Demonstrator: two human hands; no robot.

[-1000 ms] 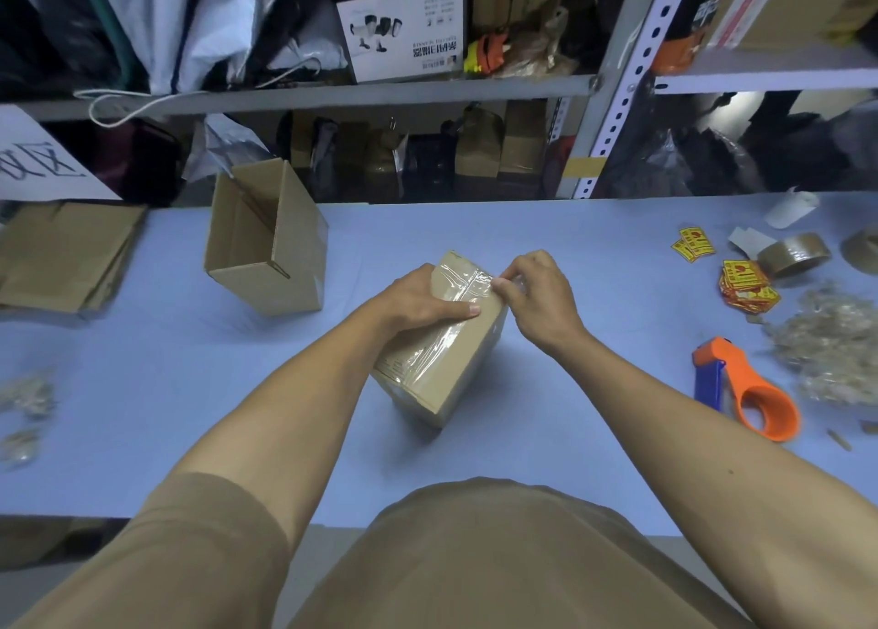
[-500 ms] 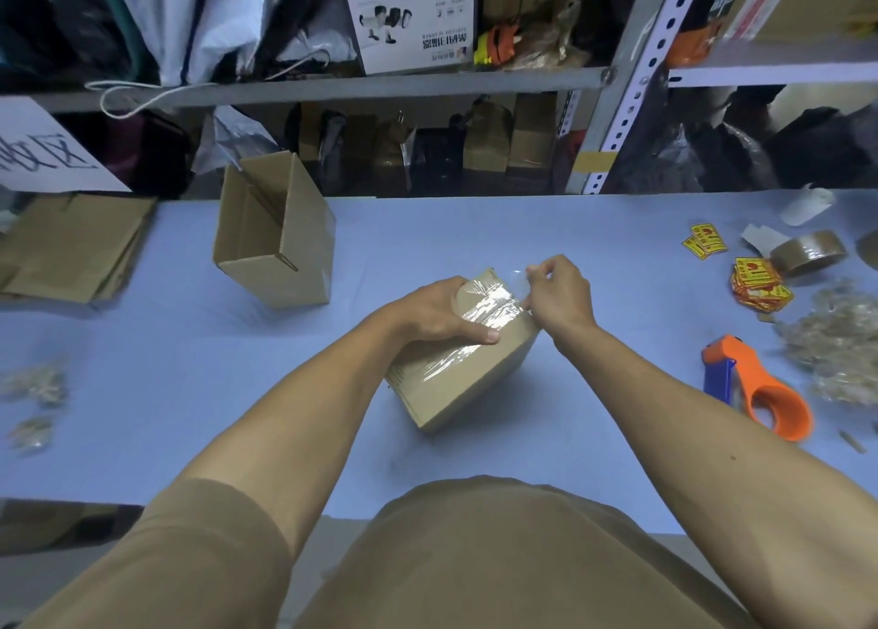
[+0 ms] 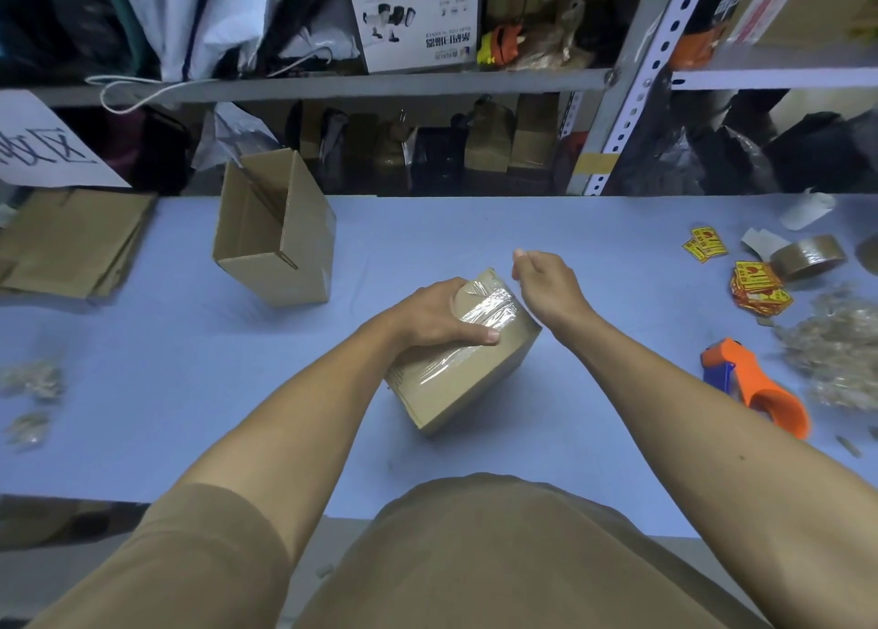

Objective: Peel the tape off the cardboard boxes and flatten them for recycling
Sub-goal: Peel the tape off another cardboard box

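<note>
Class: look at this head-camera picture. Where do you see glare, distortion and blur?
Head view: glare streaks the clear tape on the brown taped cardboard box under the left hand; wide-angle distortion bows the grey metal shelf rail and pale blue table edge; the crumpled tape heaps near the frame edges look soft.

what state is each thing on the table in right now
taped box: closed, clear tape still across its top, tilted
left hand: grips the taped box
right hand: lifted off the box, fingertips pinched together
open box: untaped, open, on its side
flat cardboard: flattened, stacked
tape dispenser: lying untouched
</note>
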